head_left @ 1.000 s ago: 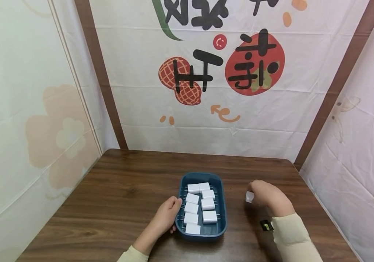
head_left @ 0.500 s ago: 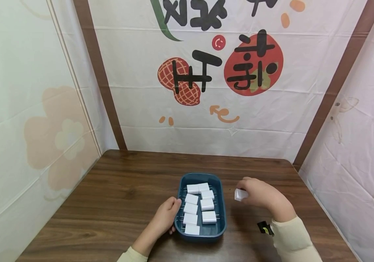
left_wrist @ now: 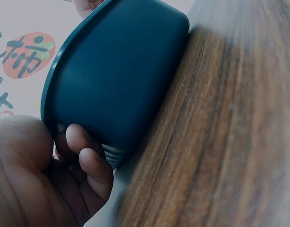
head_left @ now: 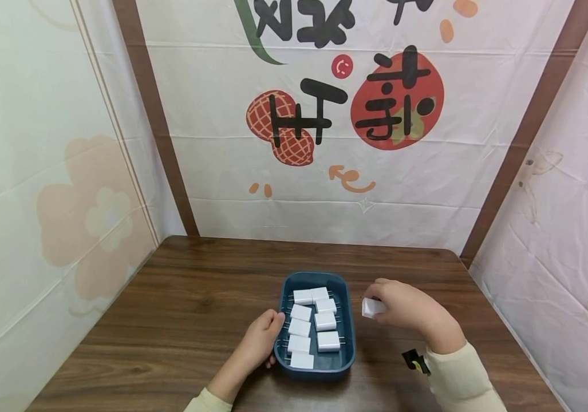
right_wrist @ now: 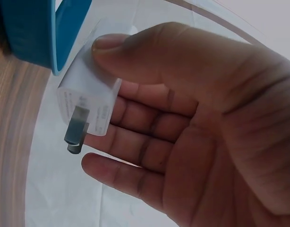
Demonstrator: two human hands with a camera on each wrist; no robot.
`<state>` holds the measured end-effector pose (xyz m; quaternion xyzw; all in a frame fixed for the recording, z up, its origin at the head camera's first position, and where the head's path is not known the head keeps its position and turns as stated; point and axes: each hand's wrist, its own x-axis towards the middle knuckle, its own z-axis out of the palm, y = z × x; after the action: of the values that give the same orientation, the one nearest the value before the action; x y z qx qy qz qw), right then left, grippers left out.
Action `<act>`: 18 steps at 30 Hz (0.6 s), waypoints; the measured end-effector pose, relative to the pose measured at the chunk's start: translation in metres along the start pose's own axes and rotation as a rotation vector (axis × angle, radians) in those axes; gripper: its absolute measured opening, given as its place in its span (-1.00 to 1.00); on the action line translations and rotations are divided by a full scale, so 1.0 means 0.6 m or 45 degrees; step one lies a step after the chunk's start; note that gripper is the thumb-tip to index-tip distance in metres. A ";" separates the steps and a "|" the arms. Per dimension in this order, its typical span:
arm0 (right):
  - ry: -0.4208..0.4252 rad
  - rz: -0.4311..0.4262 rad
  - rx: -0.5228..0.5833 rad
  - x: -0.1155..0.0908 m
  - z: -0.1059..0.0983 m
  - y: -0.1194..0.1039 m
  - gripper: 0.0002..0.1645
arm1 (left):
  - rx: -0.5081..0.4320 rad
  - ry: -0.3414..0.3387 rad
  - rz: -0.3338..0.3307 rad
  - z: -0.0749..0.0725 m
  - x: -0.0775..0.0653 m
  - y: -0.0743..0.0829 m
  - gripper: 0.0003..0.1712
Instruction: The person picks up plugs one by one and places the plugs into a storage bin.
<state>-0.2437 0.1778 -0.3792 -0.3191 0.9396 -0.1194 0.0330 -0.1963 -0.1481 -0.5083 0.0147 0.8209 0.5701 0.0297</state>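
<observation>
A dark blue plastic bin stands on the table, with several white plug chargers laid in two rows inside it. My left hand grips the bin's left wall, thumb at the rim and fingers curled under its outside in the left wrist view. To the right of the bin, my right hand holds a white charger. In the right wrist view the thumb presses on this charger against the fingers, its two metal prongs pointing away from the bin's blue rim.
The wooden table reaches back to a printed cloth wall. A small black strap with a yellow-green mark shows beside the right sleeve. Cloth walls rise on the left and right sides too.
My right hand has moved left with the charger, nearer to the bin, and more of the charger shows. The left hand keeps its grip on the bin.
</observation>
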 end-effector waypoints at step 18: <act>0.013 -0.057 -0.056 0.001 0.006 -0.023 -0.62 | 0.012 -0.002 -0.001 -0.001 -0.002 0.003 -0.54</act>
<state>-0.2354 0.1663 -0.3790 -0.3400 0.9348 -0.1011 0.0186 -0.1954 -0.1481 -0.5064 0.0148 0.8236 0.5661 0.0304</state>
